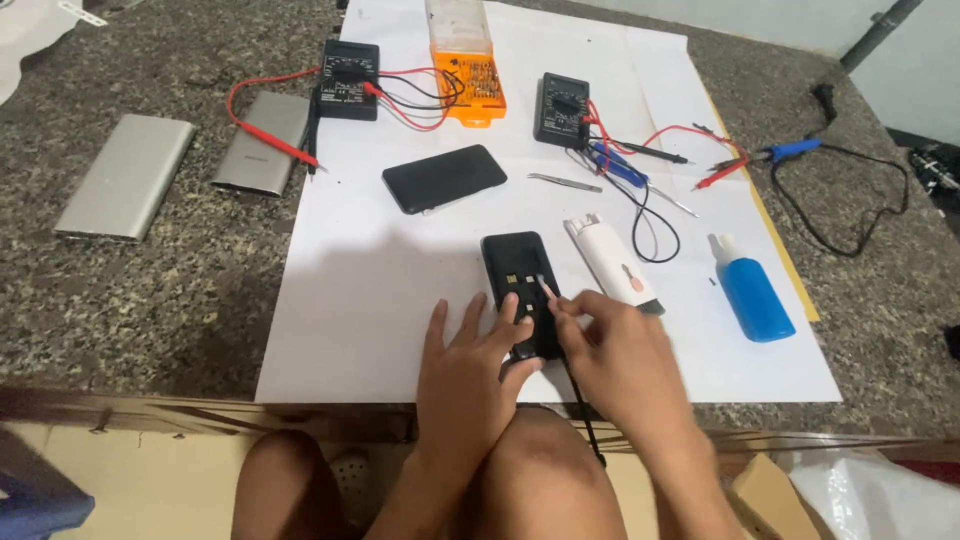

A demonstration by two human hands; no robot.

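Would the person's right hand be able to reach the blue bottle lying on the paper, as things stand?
Probably yes. The blue bottle lies on the white paper just right of the right hand, with bare paper between them. The hand is busy, though, holding a thin tool to the black device.

Both forearms reach forward from the bottom edge of the head view, over bare knees. The left hand [465, 375] lies palm down, fingers spread and stretched forward, the index and middle fingertips furthest ahead and the thumb angled out toward the right. The right hand [620, 350] sits just beside it, touching near the thumb, its knuckles up and its fingers curled inward into a pinch at the tips.
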